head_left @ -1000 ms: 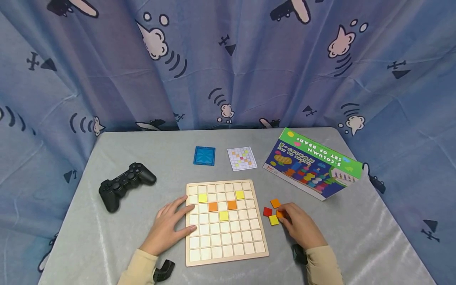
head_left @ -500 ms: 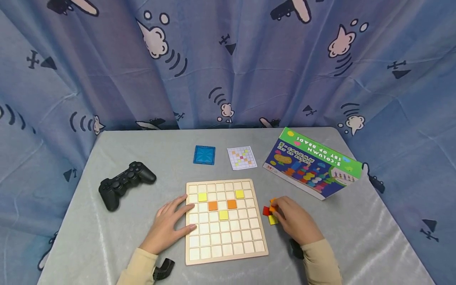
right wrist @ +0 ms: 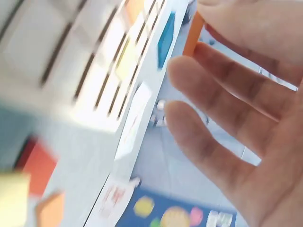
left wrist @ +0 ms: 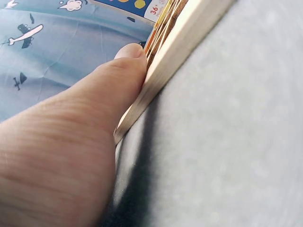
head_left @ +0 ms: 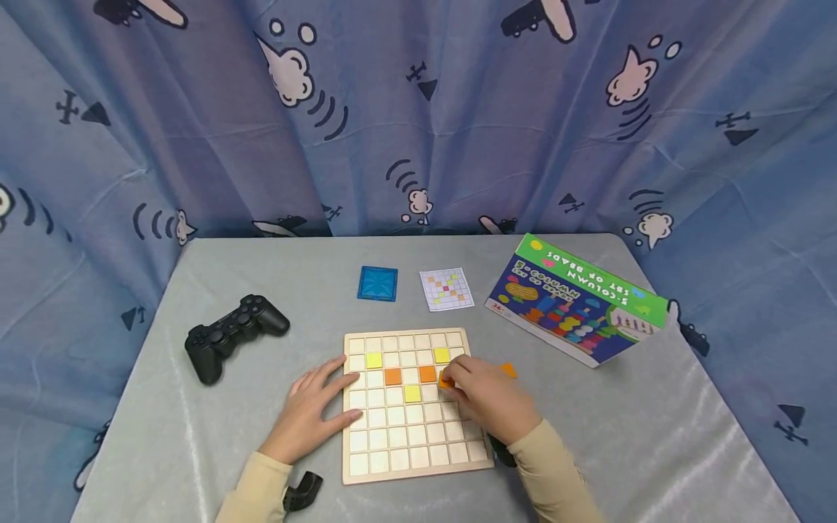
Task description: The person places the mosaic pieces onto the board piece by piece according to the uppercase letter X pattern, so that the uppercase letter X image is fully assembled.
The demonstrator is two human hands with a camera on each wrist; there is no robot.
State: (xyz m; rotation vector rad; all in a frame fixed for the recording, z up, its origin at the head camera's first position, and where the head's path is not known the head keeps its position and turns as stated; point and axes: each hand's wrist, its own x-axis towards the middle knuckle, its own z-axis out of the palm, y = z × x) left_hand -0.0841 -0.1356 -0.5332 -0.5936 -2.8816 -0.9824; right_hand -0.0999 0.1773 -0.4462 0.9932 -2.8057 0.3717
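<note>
A wooden grid board [head_left: 392, 461] lies on the table, with yellow tiles [head_left: 412, 393] and orange tiles [head_left: 392, 376] set in some of its squares. Between thumb and fingers my right hand [head_left: 490, 396] pinches an orange tile [right wrist: 193, 35], held over the board's right side. My left hand [head_left: 307, 418] rests at the board's left edge, fingers spread and thumb touching the frame. The left wrist view shows that thumb [left wrist: 113, 80] against the wooden side. Right of the board, a loose orange tile [head_left: 508, 370], a red tile [right wrist: 38, 165] and a yellow tile [right wrist: 13, 198] lie on the table.
Behind the board are a blue square tray [head_left: 377, 283] and a printed pattern card [head_left: 447, 289]. A colourful game box [head_left: 575, 301] stands at the back right. A black game controller [head_left: 235, 338] lies at the left.
My right hand has picked up an orange tile from the loose pile and carried it left over the board. The left hand stays at the board's edge.
</note>
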